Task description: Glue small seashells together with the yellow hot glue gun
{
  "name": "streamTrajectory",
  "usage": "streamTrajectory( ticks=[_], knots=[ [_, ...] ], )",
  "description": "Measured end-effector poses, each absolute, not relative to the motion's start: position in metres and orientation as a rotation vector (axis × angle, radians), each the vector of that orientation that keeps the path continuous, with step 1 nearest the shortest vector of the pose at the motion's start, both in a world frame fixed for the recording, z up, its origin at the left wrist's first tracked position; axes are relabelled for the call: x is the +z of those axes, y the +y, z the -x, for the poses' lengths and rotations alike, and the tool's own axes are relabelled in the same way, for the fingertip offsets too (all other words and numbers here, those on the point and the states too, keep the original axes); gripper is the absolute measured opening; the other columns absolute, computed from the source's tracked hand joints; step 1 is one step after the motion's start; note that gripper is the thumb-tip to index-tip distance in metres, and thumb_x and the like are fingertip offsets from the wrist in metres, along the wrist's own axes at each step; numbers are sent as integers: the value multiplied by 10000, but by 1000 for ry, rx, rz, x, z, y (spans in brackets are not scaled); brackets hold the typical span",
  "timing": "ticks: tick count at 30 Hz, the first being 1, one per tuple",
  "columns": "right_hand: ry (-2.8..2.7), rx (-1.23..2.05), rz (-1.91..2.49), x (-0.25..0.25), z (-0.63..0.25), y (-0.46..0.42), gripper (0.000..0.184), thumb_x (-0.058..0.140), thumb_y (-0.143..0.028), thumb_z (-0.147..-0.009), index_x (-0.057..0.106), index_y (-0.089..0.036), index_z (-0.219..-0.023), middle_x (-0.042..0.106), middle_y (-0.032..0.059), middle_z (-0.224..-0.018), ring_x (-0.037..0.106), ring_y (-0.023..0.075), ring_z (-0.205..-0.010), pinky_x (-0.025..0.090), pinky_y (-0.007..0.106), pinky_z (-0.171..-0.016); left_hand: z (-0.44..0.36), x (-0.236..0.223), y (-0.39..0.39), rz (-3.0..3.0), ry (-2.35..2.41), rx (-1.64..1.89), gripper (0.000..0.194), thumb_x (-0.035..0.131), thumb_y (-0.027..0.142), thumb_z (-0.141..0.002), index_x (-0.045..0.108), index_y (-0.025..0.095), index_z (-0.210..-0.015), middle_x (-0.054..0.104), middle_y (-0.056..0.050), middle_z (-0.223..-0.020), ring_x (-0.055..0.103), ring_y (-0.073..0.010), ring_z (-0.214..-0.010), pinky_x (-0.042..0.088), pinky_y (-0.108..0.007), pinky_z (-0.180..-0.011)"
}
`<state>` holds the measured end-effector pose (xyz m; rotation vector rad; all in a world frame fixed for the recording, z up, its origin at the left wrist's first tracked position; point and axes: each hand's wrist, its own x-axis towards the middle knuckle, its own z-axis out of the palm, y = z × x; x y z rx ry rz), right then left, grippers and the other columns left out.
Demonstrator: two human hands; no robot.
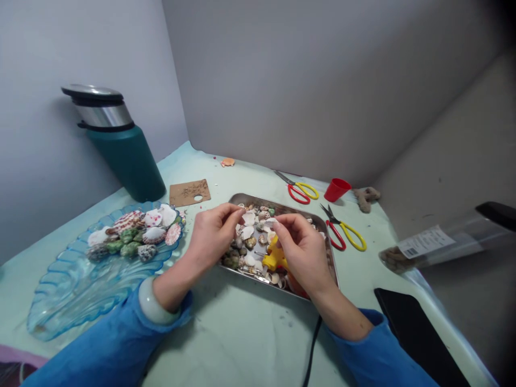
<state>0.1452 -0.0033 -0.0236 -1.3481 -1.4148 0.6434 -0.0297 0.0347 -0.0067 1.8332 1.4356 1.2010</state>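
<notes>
My left hand (213,232) and my right hand (303,248) hover close together over a metal tray (331,252) filled with several small seashells (250,231). Both hands have their fingers pinched; what sits between the fingertips is too small to name, though a pale shell lies right between them. A yellow tool (274,257) lies in the tray beneath my right hand, with a black cord (312,344) running toward me. Both arms wear blue sleeves, and a pale bangle (155,303) circles the left wrist.
A blue glass shell-shaped dish (68,279) with larger shells (137,232) stands at the left. Behind it is a teal flask (121,145). A cardboard piece (189,192), two pairs of scissors (300,189) (345,232), a red cup (336,189) and a black phone (419,333) lie around.
</notes>
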Motion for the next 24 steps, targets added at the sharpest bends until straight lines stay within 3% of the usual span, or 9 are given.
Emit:
streamTrajectory(
  ticks=[6,9,12,13,15,20,22,24],
  knots=[
    [-1424,613,1323,-24,-145,-1,186,555,-385,-872,610,-210,-902,614,-11,-744,540,122,-628,435,247,-600,56,6,49,-2009,1845,1187,187,625,335,-765,735,184,-755,712,-24,-667,617,-165,-601,405,-257,-571],
    [-1428,610,1320,-21,-144,-2,181,557,-379,-868,607,-206,-879,622,-7,-751,543,123,-631,435,250,-604,64,10,50,-2169,2124,1038,310,590,437,-799,716,176,-690,705,-62,-665,630,-213,-636,392,-298,-575],
    [-1432,594,1325,-20,-144,-3,170,566,-368,-863,605,-203,-861,627,-8,-749,551,124,-633,437,252,-611,70,11,52,-2382,2207,919,285,504,341,-868,740,182,-858,728,-99,-976,659,-251,-793,426,-323,-632],
    [-1435,589,1325,-20,-144,-3,167,567,-366,-863,605,-203,-860,628,-9,-747,554,124,-635,437,251,-613,72,11,52,-2467,2195,911,277,497,276,-867,725,187,-995,686,-111,-1132,653,-266,-903,443,-329,-681],
    [-1442,583,1320,-22,-144,-2,165,565,-366,-867,606,-206,-863,629,-13,-748,562,123,-639,438,251,-617,74,11,52,-2520,2167,944,298,490,212,-859,705,179,-1062,646,-117,-1217,633,-273,-993,460,-336,-754],
    [-1455,574,1310,-25,-145,-1,165,567,-369,-867,610,-210,-871,640,-16,-762,575,123,-646,442,251,-628,60,16,45,-2385,1987,1111,315,530,370,-869,717,150,-744,728,-106,-834,661,-255,-835,484,-353,-768],
    [-1461,571,1306,-25,-145,-1,162,570,-365,-866,612,-209,-869,643,-15,-758,575,125,-646,443,251,-627,46,17,40,-2374,1684,1153,307,518,331,-881,718,147,-737,727,-112,-986,657,-236,-934,484,-339,-848],
    [-1464,569,1295,-24,-145,-1,162,569,-363,-867,611,-207,-867,645,-12,-758,578,129,-651,444,253,-624,29,16,36,-2317,1387,1083,277,529,314,-876,713,161,-1013,661,-108,-1206,653,-210,-975,504,-310,-829]
  ],
)
